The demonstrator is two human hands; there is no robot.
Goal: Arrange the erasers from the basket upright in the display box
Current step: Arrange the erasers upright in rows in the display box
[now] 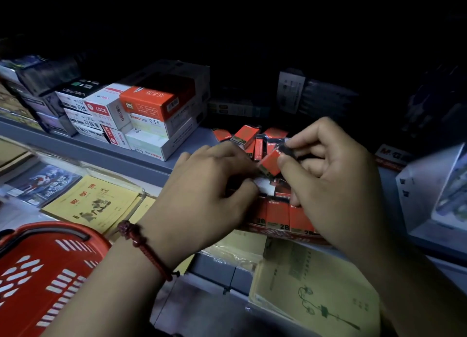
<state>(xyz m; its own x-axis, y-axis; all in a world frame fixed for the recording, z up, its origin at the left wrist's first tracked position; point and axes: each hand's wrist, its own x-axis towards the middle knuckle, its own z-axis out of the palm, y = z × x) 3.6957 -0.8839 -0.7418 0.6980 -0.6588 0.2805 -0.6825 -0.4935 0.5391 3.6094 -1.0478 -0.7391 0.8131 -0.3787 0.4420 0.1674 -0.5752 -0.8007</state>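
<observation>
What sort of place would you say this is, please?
Most likely a stationery shop: stacked pen boxes on a shelf, exercise books laid out below, and a red shopping basket.

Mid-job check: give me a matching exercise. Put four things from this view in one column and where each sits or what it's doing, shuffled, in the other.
Things:
1. basket
2. right hand
3. orange box
4. yellow notebooks

Place or state:
A. pinches an eraser
B. on top of white boxes
C. lower left corner of the view
D. lie flat just beyond the basket

Pairs: 1-C, 2-A, 3-B, 4-D
</observation>
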